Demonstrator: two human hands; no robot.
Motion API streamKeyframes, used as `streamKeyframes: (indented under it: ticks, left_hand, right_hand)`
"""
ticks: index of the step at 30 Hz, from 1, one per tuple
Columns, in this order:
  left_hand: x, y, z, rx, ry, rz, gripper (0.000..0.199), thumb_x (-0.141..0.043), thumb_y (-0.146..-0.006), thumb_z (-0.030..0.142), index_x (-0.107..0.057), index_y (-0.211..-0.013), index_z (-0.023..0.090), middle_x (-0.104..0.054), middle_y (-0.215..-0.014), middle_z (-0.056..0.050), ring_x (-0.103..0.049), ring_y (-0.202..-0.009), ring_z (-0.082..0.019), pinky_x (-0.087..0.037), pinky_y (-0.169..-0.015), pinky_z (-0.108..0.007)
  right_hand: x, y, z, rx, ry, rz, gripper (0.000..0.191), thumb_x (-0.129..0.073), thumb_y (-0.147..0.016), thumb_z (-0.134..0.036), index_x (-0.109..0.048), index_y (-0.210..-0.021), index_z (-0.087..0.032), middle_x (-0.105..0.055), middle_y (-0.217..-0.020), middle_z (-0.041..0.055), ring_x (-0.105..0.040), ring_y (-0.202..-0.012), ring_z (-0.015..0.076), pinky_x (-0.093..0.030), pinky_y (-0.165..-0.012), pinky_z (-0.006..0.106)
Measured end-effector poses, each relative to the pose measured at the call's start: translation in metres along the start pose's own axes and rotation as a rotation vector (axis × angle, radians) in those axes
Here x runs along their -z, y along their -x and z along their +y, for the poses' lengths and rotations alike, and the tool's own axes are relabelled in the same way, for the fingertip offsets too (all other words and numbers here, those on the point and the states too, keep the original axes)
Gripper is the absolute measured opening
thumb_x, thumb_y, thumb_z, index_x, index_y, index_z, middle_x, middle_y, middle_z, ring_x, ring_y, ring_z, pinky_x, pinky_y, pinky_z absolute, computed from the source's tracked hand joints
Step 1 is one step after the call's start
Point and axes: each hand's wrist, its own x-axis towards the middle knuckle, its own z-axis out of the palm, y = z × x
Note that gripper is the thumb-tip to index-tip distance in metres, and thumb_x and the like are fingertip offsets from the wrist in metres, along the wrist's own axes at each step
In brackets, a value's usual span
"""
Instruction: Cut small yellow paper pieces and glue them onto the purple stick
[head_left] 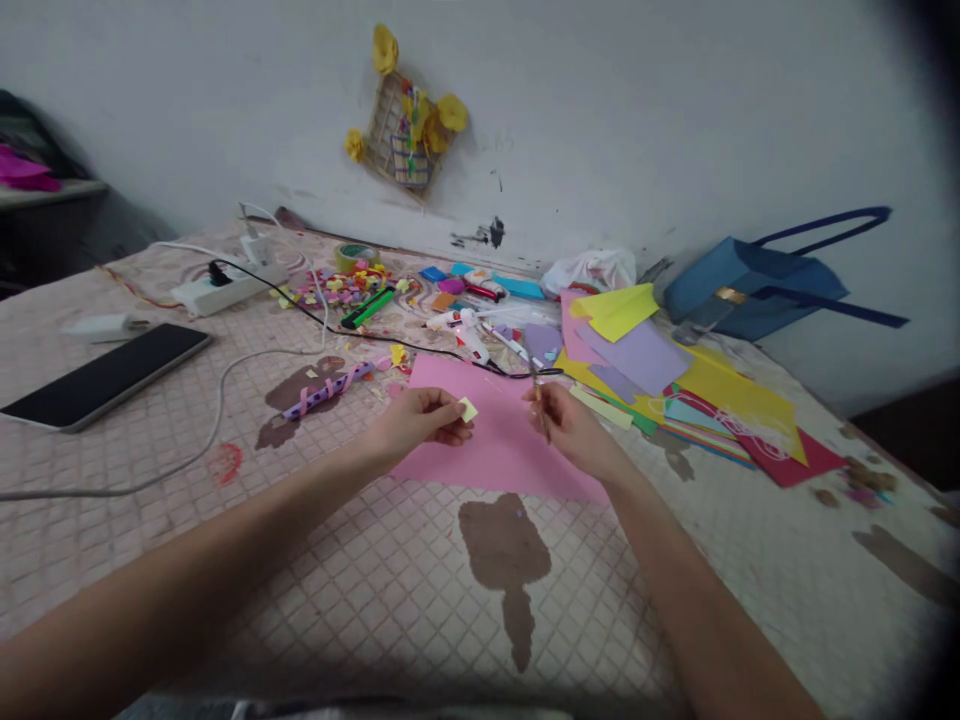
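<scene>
My left hand [431, 415] is closed in a pinch on a small pale yellow paper piece [468, 410]. My right hand [562, 420] is wrapped round a pair of scissors [534, 372], its blades pointing away from me and its handles partly hidden by the fingers. Both hands are above a pink paper sheet [495, 455] that lies flat on the table, with a gap between them. Left of the sheet lies a purple paper stick wound with a pink strip [330, 391].
Behind the sheet are a white glue gun [469, 335], a green cutter [367, 309] and many small paper cuttings [345, 288]. Coloured papers [645, 350] and a blue bag [750, 285] lie right. A phone [112, 375], a power strip [225, 290] and cables are left.
</scene>
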Motion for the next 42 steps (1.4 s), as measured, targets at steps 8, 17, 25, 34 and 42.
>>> streamKeyframes:
  ticks: [8,17,25,34,42]
  left_hand:
    - [0.009,-0.002,0.004,-0.054,0.086,0.005,0.022,-0.063,-0.077,0.029,-0.054,-0.074,0.01,-0.07,-0.082,-0.011,-0.067,-0.072,-0.014,-0.052,-0.075,-0.029]
    - [0.012,-0.002,0.008,-0.039,0.162,-0.03,0.017,-0.061,-0.079,0.024,-0.054,-0.075,0.01,-0.069,-0.079,-0.01,-0.066,-0.068,-0.012,-0.051,-0.074,-0.027]
    - [0.012,-0.001,0.009,-0.038,0.154,-0.031,0.015,-0.061,-0.08,0.022,-0.056,-0.074,0.009,-0.069,-0.077,-0.008,-0.066,-0.067,-0.011,-0.051,-0.071,-0.025]
    - [0.012,-0.002,0.009,-0.026,0.154,-0.034,0.015,-0.06,-0.08,0.022,-0.053,-0.074,0.01,-0.069,-0.075,-0.008,-0.066,-0.067,-0.012,-0.051,-0.073,-0.026]
    - [0.014,-0.002,0.008,-0.029,0.141,-0.046,0.016,-0.061,-0.079,0.023,-0.053,-0.074,0.01,-0.069,-0.075,-0.009,-0.066,-0.069,-0.012,-0.05,-0.075,-0.028]
  right_hand:
    - [-0.027,0.016,-0.035,-0.025,-0.036,-0.241,0.03,-0.044,-0.085,-0.048,-0.043,-0.075,-0.019,-0.04,-0.062,-0.0048,-0.035,-0.051,0.0084,-0.027,-0.044,0.02]
    - [-0.028,0.017,-0.039,-0.063,-0.102,-0.361,0.04,-0.045,-0.081,-0.057,-0.041,-0.071,-0.019,-0.036,-0.059,-0.0059,-0.03,-0.047,0.0072,-0.025,-0.041,0.021]
    - [-0.029,0.019,-0.039,-0.083,-0.094,-0.369,0.045,-0.043,-0.078,-0.064,-0.042,-0.071,-0.019,-0.038,-0.058,-0.0057,-0.034,-0.045,0.0073,-0.028,-0.04,0.021]
    - [-0.027,0.019,-0.038,-0.09,-0.11,-0.372,0.042,-0.044,-0.079,-0.061,-0.042,-0.072,-0.019,-0.038,-0.06,-0.0057,-0.036,-0.045,0.0068,-0.034,-0.042,0.02]
    - [-0.028,0.018,-0.037,-0.094,-0.111,-0.37,0.039,-0.045,-0.081,-0.057,-0.042,-0.072,-0.019,-0.041,-0.059,-0.0055,-0.038,-0.045,0.0069,-0.034,-0.042,0.02]
